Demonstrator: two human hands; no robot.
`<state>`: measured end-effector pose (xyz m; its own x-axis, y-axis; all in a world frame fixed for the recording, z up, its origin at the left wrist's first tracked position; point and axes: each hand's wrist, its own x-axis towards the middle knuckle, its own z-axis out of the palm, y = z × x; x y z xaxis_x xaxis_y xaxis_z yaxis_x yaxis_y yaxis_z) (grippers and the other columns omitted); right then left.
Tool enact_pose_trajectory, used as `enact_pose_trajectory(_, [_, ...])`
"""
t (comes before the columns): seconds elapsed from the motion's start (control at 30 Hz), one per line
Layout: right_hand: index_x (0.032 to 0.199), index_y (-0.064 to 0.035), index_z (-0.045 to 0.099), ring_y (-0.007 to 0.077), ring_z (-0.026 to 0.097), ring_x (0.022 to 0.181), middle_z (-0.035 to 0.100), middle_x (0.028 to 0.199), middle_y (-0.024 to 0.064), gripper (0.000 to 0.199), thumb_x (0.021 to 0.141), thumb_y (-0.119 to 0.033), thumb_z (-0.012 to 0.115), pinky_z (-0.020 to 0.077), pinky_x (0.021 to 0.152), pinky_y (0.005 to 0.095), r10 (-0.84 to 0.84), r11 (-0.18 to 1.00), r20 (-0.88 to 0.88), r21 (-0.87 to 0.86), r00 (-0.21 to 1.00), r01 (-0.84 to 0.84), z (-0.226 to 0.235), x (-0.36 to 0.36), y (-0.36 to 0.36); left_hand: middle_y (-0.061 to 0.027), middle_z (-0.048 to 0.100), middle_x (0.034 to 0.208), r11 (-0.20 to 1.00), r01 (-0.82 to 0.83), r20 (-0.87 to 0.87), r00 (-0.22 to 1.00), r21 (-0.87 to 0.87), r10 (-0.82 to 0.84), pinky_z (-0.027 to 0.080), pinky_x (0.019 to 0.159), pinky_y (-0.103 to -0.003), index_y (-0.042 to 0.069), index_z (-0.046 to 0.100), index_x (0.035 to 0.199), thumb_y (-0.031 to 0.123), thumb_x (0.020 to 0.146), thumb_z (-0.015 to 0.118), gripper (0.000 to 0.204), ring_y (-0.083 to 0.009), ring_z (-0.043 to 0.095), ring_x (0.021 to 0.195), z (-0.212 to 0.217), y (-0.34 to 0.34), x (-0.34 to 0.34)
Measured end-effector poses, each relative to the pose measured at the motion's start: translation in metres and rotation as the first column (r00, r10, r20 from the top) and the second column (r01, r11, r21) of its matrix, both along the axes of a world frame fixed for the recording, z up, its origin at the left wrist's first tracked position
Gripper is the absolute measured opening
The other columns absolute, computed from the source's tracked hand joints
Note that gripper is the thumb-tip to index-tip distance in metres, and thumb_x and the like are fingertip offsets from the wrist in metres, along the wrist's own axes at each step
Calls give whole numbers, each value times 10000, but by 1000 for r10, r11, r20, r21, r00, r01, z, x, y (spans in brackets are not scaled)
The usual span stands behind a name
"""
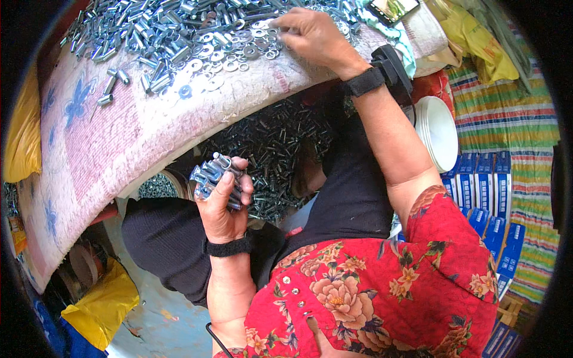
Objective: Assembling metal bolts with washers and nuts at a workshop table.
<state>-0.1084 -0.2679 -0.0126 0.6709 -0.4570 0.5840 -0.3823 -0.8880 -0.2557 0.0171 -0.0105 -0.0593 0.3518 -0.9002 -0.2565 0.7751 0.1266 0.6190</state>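
My left hand is raised above my lap, its fingers and thumb wrapped round a bundle of short, shiny metal bolts. They look like sleeve-type anchor bolts, with several ends sticking out past the thumb. Up on the cloth-covered work surface, my right hand reaches into loose flat washers. Its thumb and forefinger stand apart over them, and I see nothing held between them. Left of the washers spreads a big heap of silvery bolts or sleeves.
Dark bolts fill a space below the surface's edge, between my knees. A white tub stands at my right, near blue-and-white boxes on a striped sheet. A phone lies at the back right. Yellow bags sit at left.
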Motion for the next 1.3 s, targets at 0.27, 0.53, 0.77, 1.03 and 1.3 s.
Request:
enact_pose_trajectory(0.27, [810, -35, 592, 276, 575, 721, 576, 770, 116, 93, 742, -94, 567, 462, 638, 324, -24, 998, -266, -68, 964, 6, -4, -23, -5, -123, 601, 829, 1000, 27, 8, 1000, 1, -27, 409, 409, -196, -45, 550, 909, 93, 758, 601, 211, -140, 543, 549, 0, -3, -3])
enact_pose_trajectory(0.53, [777, -38, 620, 267, 590, 684, 598, 734, 115, 104, 727, -117, 576, 473, 624, 328, -197, 973, -106, -145, 975, 181, -9, 5, 8, -142, 603, 851, 999, 37, 3, 999, 12, -37, 416, 411, -199, -35, 544, 918, 86, 760, 600, 207, -155, 550, 556, -6, -2, -4])
enact_pose_trajectory(0.77, [785, -47, 635, 266, 584, 684, 595, 750, 105, 128, 747, -153, 575, 469, 621, 329, -64, 992, -276, -120, 959, 32, -5, 7, 5, -150, 604, 866, 999, 44, -12, 999, 13, -44, 430, 421, -206, -29, 541, 926, 74, 748, 604, 215, -165, 558, 571, -6, -2, -2])
enact_pose_trajectory(1.03, [773, -40, 651, 254, 595, 590, 614, 695, 145, 197, 727, -227, 606, 470, 562, 320, -8, 982, -309, 177, 951, 66, 9, 20, -7, -164, 601, 866, 999, 34, -69, 997, 6, -34, 431, 425, -214, -21, 537, 929, 56, 744, 602, 212, -178, 559, 571, -8, 0, 0])
enact_pose_trajectory(1.3, [849, 2, 646, 183, 600, 621, 636, 731, 139, 234, 743, -204, 619, 472, 601, 274, 7, 947, -225, 314, 974, 66, 6, 20, -15, -177, 599, 866, 999, 35, -90, 995, 12, -34, 429, 424, -217, -11, 533, 939, 42, 735, 607, 224, -186, 561, 570, -8, 0, 0])
